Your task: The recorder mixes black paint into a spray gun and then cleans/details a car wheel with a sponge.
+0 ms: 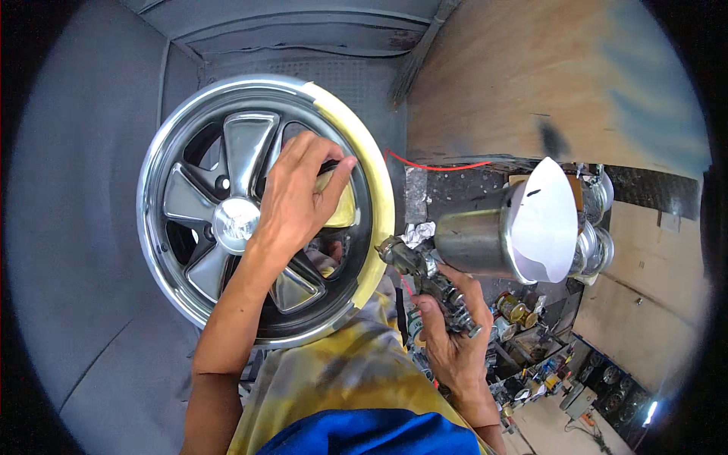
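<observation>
A polished car wheel [249, 144] with silver spokes and black recesses faces me on the left. Yellow masking tape [370, 174] covers the right side of its lip, and more yellow covers the spoke beside my thumb. Across that spoke lies my left hand [292, 197], its fingers bent around the spoke's upper edge; the fingertips are partly hidden. My right hand [459, 330] grips a spray gun [425, 277], whose nozzle end sits close to the taped lip. On the gun is a metal cup [476, 235] with a white paper cone [544, 227] at its mouth, tipped toward the right.
Grey sheeted walls [91, 189] stand to the left, and a brown board [531, 83] at upper right. A red hose [440, 167] runs behind the gun. More wheels [599, 246] stand at right, with cluttered cans and tools [523, 364] below. Yellow-stained clothing [334, 371] covers my body.
</observation>
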